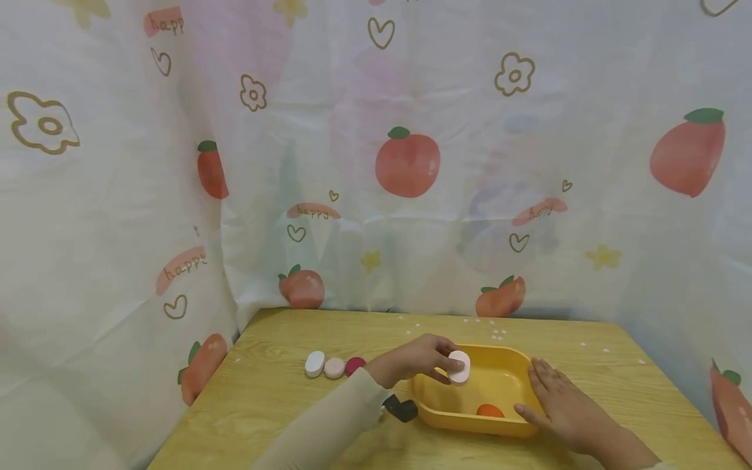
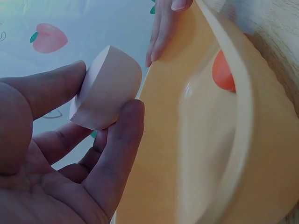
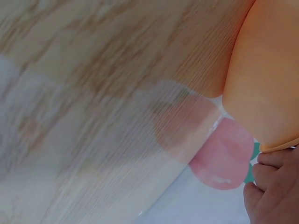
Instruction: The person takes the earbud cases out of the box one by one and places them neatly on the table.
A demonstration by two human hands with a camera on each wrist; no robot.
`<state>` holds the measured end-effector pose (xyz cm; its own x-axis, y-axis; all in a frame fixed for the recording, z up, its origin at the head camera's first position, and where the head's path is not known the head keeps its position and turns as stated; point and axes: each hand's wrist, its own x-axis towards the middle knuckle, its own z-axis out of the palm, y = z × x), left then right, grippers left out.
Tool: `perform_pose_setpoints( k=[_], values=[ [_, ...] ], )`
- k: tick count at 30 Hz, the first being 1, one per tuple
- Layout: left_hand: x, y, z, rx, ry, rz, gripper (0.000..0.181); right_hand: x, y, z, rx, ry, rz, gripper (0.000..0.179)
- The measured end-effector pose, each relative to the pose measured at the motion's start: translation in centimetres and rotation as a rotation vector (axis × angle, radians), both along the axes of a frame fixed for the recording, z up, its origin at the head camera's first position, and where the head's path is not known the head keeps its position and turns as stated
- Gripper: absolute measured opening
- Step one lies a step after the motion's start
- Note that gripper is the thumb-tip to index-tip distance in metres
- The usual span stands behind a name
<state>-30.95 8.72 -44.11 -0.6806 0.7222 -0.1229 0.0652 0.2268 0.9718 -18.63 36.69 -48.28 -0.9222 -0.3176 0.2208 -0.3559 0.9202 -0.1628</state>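
Observation:
My left hand [image 1: 420, 359] pinches a pale pink oval block [image 1: 459, 367] between thumb and fingers, above the left part of a yellow plastic basin [image 1: 470, 425]. In the left wrist view the block [image 2: 110, 88] has a flat face and a rounded side. Inside the basin, by its near wall, lies an orange rounded piece [image 1: 490, 410], partly hidden by the rim in the left wrist view. My right hand [image 1: 566, 408] rests on the basin's right rim, fingers extended along it and thumb at the near right corner.
Left of the basin, a white oval block [image 1: 314, 364], a pale pink round block [image 1: 335, 368] and a dark red block [image 1: 355, 365] stand in a row on the wooden table [image 1: 252, 405]. Small white spots dot the table's far part. A fruit-printed curtain [image 1: 352, 248] hangs behind.

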Motion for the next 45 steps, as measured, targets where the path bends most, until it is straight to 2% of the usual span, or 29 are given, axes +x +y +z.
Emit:
perform_pose_setpoints(
  k=[14,24,31,45],
  values=[
    [0.3,-2.9,0.4,0.034,-0.002,0.046,0.020,0.1,0.4,0.0,-0.012,-0.003,0.011,0.082],
    [0.0,-5.3,-0.4,0.045,0.014,0.038,0.021,0.2,0.5,0.0,-0.026,-0.012,0.015,0.082],
    [-0.2,-7.1,-1.0,0.048,-0.013,0.056,0.027,0.1,0.5,-0.1,-0.029,-0.017,0.014,0.082],
    [-0.3,-11.2,-2.2,0.004,0.004,0.159,0.031,-0.3,0.2,0.0,-0.037,-0.022,0.019,0.081]
  ],
)
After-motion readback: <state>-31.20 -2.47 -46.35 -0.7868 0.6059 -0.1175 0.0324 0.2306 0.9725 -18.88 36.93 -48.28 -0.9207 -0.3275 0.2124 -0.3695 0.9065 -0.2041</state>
